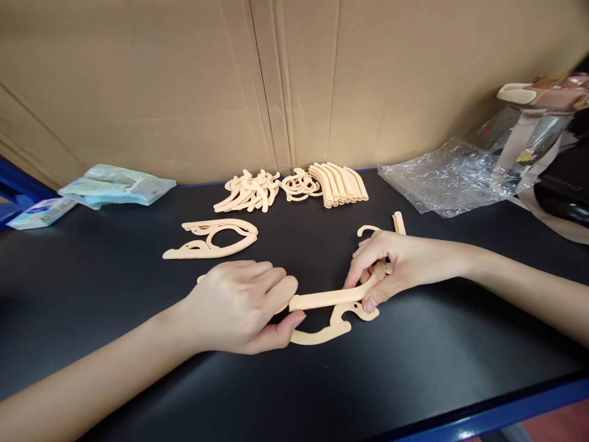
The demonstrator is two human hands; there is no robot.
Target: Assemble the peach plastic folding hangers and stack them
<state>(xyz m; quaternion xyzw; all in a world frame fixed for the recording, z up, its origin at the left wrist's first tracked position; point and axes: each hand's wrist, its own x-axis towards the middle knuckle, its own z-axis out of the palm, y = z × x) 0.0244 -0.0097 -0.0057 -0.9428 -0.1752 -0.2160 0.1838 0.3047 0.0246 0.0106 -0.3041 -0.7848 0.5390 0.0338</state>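
Note:
Between my two hands is a cream plastic folding hanger (pixel 322 299), held just above the black table. My left hand (pixel 248 307) is closed around its left end, hiding that part. My right hand (pixel 386 264) grips the bent arm on the right, thumb in front and fingers behind. A lower hanger piece (pixel 322 334) with a notched tip hangs under the straight arm. Behind my right hand, a hook end (pixel 367 229) and a short straight strip (pixel 399 223) stick out. A folded hanger (pixel 216 238) lies on the table beyond my left hand.
At the back of the black table (pixel 115 270) lie a pile of curved pieces (pixel 248 189), several hooks (pixel 300 184) and a row of hanger arms (pixel 343 184). Tissue packs (pixel 115 184) sit at left. Clear plastic bags (pixel 453 178) and a strapped bottle (pixel 538 123) stand right, before cardboard (pixel 184 92).

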